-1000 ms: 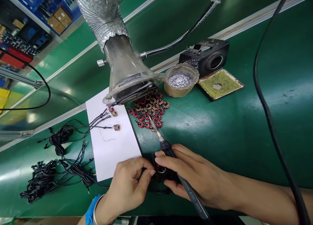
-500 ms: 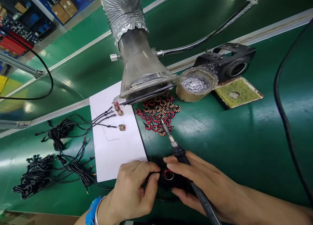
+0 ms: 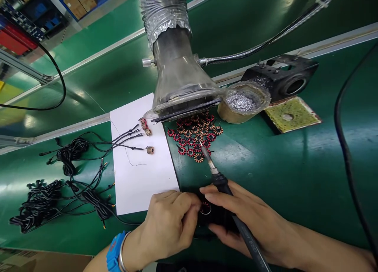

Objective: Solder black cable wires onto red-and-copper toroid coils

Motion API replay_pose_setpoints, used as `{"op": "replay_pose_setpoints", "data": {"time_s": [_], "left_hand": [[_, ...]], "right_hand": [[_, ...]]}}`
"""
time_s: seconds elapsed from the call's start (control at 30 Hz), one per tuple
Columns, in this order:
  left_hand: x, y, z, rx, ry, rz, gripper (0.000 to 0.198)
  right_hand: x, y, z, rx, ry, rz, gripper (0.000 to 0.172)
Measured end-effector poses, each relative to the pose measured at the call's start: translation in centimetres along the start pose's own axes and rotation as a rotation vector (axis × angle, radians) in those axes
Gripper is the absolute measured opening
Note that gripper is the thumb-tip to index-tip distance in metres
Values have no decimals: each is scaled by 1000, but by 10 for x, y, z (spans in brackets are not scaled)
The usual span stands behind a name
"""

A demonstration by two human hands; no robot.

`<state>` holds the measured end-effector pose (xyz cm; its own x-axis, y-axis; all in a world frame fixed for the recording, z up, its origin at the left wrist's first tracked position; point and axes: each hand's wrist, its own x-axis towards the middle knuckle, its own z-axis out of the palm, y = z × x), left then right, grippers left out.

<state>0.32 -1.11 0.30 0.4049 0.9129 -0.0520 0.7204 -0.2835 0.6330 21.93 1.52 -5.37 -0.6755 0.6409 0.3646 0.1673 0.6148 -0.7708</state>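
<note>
My right hand [image 3: 251,221] grips a soldering iron [image 3: 226,189], whose bright tip points up and away toward the pile of small wound ring coils [image 3: 193,134]. The fingers of that hand also rest around a dark piece. In it sits a red-and-black ring coil [image 3: 206,208] with a shiny rim. My left hand [image 3: 174,221] is closed in a pinch at the coil's left edge; whatever is between thumb and forefinger is hidden. A white sheet [image 3: 144,185] lies just beyond my left hand, with several coils [image 3: 150,150] and black cable ends on it.
Bundled black cables [image 3: 44,203] lie at the left. A clear fume hood [image 3: 183,71] hangs low over the coil pile. Behind it to the right stand a tub of silvery shavings [image 3: 242,102], a black iron stand [image 3: 283,77] and a yellow sponge [image 3: 291,114].
My left thumb and forefinger have moved right, over the coil's edge, covering more of it. My right hand keeps its hold on the iron. The whole view has shifted slightly.
</note>
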Motion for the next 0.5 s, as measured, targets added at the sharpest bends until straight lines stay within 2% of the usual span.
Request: {"op": "replay_pose_setpoints", "data": {"time_s": [0.27, 0.5], "left_hand": [[-1, -1, -5, -1, 88, -114, 10], [4, 2, -11, -27, -28, 12, 21]], "right_hand": [[9, -3, -4, 11, 37, -9, 60], [12, -4, -6, -1, 26, 11, 59]]}}
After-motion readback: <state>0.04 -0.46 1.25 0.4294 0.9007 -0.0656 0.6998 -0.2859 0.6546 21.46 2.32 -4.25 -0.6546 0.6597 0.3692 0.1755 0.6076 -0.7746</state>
